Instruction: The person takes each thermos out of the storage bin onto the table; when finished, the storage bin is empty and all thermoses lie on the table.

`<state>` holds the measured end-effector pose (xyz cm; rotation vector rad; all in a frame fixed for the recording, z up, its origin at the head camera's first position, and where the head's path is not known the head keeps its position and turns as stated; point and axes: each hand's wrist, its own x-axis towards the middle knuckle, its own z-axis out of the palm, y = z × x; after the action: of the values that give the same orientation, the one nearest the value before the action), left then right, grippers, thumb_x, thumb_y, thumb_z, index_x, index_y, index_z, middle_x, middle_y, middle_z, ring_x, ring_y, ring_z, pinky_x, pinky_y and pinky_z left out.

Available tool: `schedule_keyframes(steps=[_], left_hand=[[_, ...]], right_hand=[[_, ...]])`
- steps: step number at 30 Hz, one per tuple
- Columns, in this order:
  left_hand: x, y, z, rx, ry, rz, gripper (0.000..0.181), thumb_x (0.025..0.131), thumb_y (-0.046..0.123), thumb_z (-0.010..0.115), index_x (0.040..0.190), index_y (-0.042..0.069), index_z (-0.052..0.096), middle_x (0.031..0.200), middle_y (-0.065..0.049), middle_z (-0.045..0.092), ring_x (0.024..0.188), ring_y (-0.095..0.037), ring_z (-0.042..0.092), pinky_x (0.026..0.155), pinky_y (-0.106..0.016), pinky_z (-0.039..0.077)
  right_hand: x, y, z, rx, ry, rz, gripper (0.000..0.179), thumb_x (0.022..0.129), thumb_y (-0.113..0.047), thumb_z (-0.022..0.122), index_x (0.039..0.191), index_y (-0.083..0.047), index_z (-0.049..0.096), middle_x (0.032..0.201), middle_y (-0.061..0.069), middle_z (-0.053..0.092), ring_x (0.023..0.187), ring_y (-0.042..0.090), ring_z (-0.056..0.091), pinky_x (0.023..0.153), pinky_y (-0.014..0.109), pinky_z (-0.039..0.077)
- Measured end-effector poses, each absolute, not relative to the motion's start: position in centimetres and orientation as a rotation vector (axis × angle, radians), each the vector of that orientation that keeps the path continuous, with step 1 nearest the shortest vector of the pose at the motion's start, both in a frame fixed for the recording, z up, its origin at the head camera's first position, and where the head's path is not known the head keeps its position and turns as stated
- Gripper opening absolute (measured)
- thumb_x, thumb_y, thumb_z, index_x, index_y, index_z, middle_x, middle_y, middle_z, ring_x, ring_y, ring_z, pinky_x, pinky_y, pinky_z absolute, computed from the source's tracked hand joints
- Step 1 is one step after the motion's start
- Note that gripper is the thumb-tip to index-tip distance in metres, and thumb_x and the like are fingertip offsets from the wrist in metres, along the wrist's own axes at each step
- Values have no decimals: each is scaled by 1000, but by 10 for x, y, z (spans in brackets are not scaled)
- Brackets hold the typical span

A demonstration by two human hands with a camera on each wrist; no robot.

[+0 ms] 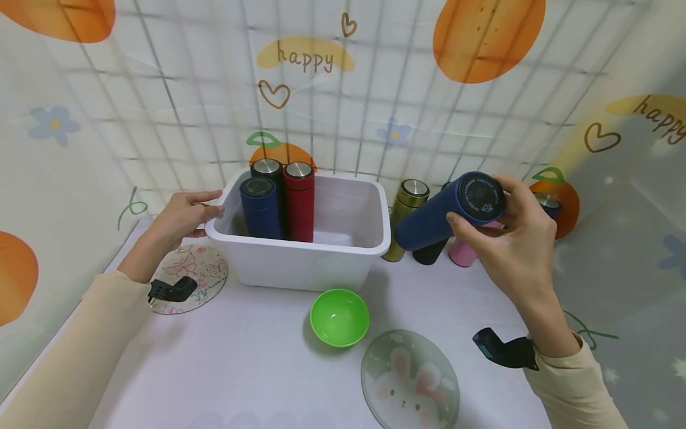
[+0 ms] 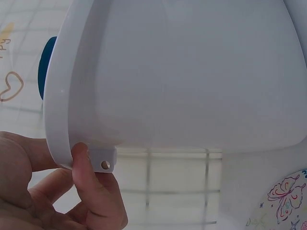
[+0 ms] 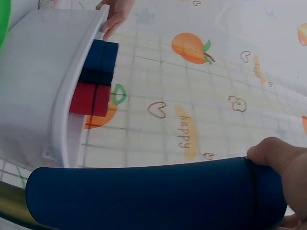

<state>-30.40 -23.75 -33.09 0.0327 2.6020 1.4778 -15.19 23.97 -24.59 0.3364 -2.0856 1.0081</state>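
My right hand (image 1: pixel 517 238) grips a blue thermos bottle (image 1: pixel 429 220) by one end, fingers and thumb around it. The bottle is tilted in the air to the right of a white plastic tub (image 1: pixel 300 262), its black printed end facing up toward me. In the right wrist view the blue thermos (image 3: pixel 144 196) stretches across the bottom. My left hand (image 1: pixel 184 217) holds the tub's left rim, and in the left wrist view its thumb (image 2: pixel 86 177) presses the rim's edge. Inside the tub, a blue bottle (image 1: pixel 261 208), a red bottle (image 1: pixel 300 202) and a black bottle (image 1: pixel 268 167) stand upright at the left.
Behind the held thermos stand a gold bottle (image 1: pixel 407 196), a black bottle (image 1: pixel 429 253), a pink bottle (image 1: pixel 462 253) and one partly hidden bottle (image 1: pixel 548 204). A green bowl (image 1: pixel 340 319) and a rabbit-print round mat (image 1: pixel 409 381) lie in front. A butterfly-patterned mat (image 1: pixel 200 286) lies left.
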Motion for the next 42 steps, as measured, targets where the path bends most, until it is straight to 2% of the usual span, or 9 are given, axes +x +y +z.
schedule_keyframes(steps=[11, 19, 24, 31, 36, 42], left_hand=[[-303, -237, -330, 27, 2613, 1475, 61, 101, 24, 57, 156, 12, 35, 146, -26, 47, 114, -32, 56, 73, -28, 54], [-304, -237, -333, 36, 2589, 1488, 60, 102, 25, 56, 156, 13, 34, 148, -26, 44, 119, -35, 54, 74, -29, 54], [-305, -237, -333, 22, 2599, 1492, 60, 101, 23, 56, 156, 13, 35, 148, -25, 45, 119, -36, 54, 74, -29, 54], [-305, -238, -331, 19, 2594, 1507, 60, 101, 23, 57, 156, 13, 35, 147, -26, 45, 117, -34, 52, 72, -28, 54], [-303, -237, -331, 18, 2591, 1520, 60, 100, 22, 58, 155, 13, 37, 143, -26, 49, 111, -30, 51, 70, -27, 54], [-302, -236, -331, 12, 2597, 1517, 59, 100, 21, 57, 155, 12, 37, 144, -27, 49, 114, -33, 51, 71, -27, 54]], right_hand=[[-171, 244, -279, 306, -2210, 996, 62, 73, -8, 90, 127, -2, 61, 106, 10, 73, 83, -3, 64, 70, 11, 50], [-188, 243, -302, 308, -2299, 975, 63, 75, -12, 89, 129, 0, 58, 103, 11, 72, 70, 19, 57, 60, 17, 43], [-195, 244, -311, 292, -2318, 979, 62, 76, -14, 88, 128, 1, 58, 104, 12, 71, 71, 21, 56, 58, 19, 41], [-203, 246, -321, 250, -2368, 1005, 60, 78, -17, 87, 127, 1, 58, 108, 14, 71, 85, 23, 64, 68, 15, 43], [-210, 248, -328, 208, -2425, 996, 61, 80, -24, 86, 128, 0, 58, 105, 14, 71, 78, 22, 61, 63, 21, 43], [-218, 250, -331, 185, -2474, 967, 62, 81, -30, 84, 129, 0, 58, 98, 14, 71, 70, 21, 60, 60, 30, 46]])
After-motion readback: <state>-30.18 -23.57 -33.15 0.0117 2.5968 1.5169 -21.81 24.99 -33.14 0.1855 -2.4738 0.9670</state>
